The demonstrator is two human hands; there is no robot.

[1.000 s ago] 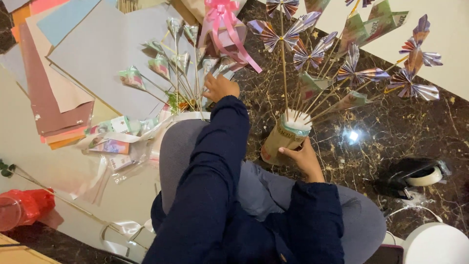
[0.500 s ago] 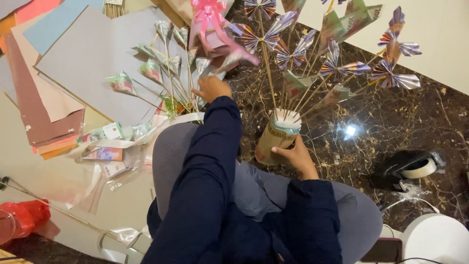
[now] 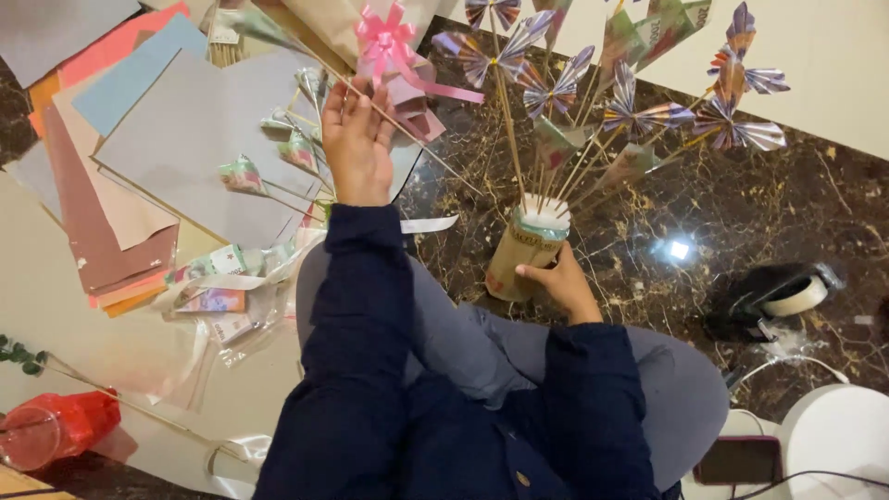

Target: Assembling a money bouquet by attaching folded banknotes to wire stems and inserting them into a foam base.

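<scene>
On the dark marble floor (image 3: pixel 741 222) just past the person's knees stands a brown paper-wrapped cylinder (image 3: pixel 515 262), tilted a little, with a pale band at its mouth. Thin wooden skewers (image 3: pixel 556 176) fan out of it, each topped by a fan-folded butterfly (image 3: pixel 556 88) in purple and grey. The right hand (image 3: pixel 556 281) curls its fingers closed around the cylinder's side. The left hand (image 3: pixel 356 139) reaches forward, fingers loosely spread, and seems to pinch one long skewer (image 3: pixel 435 148); the grip itself is hard to see. A pink ribbon bow (image 3: pixel 384 37) lies just beyond it
</scene>
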